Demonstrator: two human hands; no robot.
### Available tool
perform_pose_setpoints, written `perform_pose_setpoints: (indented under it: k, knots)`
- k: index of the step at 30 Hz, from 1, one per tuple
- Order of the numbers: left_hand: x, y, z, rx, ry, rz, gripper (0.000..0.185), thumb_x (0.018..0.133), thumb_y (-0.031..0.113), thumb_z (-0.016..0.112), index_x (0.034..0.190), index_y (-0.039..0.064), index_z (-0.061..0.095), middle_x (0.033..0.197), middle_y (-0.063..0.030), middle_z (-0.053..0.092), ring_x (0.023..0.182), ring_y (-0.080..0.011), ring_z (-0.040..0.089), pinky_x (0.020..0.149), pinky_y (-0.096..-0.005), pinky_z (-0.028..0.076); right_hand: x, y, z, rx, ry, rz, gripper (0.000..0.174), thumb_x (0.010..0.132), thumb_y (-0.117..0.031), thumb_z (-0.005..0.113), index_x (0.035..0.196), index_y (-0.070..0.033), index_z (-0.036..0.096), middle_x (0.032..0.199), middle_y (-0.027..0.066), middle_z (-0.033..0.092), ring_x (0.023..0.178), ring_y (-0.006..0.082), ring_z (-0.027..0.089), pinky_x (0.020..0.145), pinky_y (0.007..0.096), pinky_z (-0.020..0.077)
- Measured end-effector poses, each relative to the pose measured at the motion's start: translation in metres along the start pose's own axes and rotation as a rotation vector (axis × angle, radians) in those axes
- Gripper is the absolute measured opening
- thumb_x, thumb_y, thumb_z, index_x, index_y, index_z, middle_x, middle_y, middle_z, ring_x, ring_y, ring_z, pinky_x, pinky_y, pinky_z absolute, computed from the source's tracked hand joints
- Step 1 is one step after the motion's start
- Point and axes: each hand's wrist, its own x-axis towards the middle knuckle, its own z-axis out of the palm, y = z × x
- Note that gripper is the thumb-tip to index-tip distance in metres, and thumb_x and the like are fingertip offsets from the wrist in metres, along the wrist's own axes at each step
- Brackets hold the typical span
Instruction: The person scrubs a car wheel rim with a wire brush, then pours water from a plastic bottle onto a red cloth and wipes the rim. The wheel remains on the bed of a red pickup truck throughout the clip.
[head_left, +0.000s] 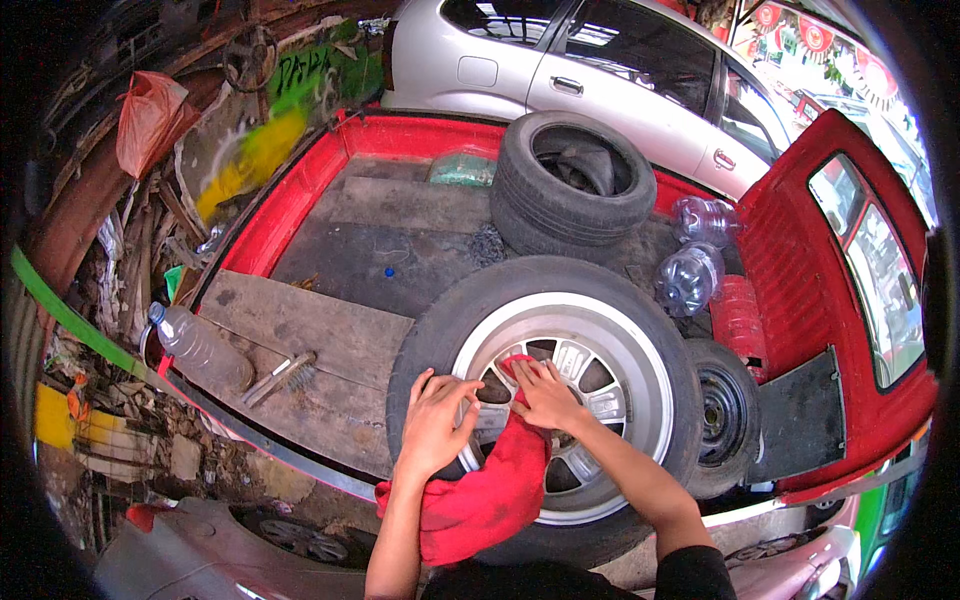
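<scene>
A car wheel with a black tyre (442, 330) and a silver alloy rim (651, 375) lies flat before me, its hollow side up. My right hand (546, 391) presses a red cloth (491, 499) onto the spokes left of the hub. The rest of the cloth hangs over the rim and tyre towards me, passing behind my left forearm. Over the near left part of the rim is my left hand (441, 420), fingers apart and holding nothing; whether it touches the wheel I cannot tell.
Stacked tyres (574, 187) stand beyond the wheel in the red pickup bed (259, 232). Clear plastic bottles (690, 279) and a smaller steel wheel (716, 412) lie right. At left are a large water bottle (202, 349) and a brush (281, 379) on wooden boards (300, 322).
</scene>
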Motion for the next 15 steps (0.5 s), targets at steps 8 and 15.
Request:
perform_pose_setpoints:
  k: [8,15]
  knots:
    - [0.002,0.001,0.0,0.007,-0.01,-0.004,0.028,0.093,0.017,0.066,0.121,0.013,0.071,0.1,-0.0028,0.072,0.116,-0.026,0.063,0.12,-0.053,0.029,0.005,-0.002,-0.003,-0.001,0.075,-0.014,0.087,0.097,-0.047,0.06,0.159,0.006,0.028,0.161,0.0181,0.04,0.15,0.0359,0.033,0.125,0.0604,0.0199]
    - [0.002,0.002,-0.001,-0.021,-0.001,-0.008,0.027,0.094,0.016,0.066,0.12,0.013,0.071,0.101,-0.0034,0.072,0.116,-0.0261,0.063,0.12,-0.0524,0.029,-0.01,-0.004,-0.02,-0.051,-0.017,-0.052,0.083,0.096,-0.048,0.061,0.154,0.008,0.038,0.155,0.0211,0.048,0.146,0.0374,0.041,0.124,0.0582,0.0263]
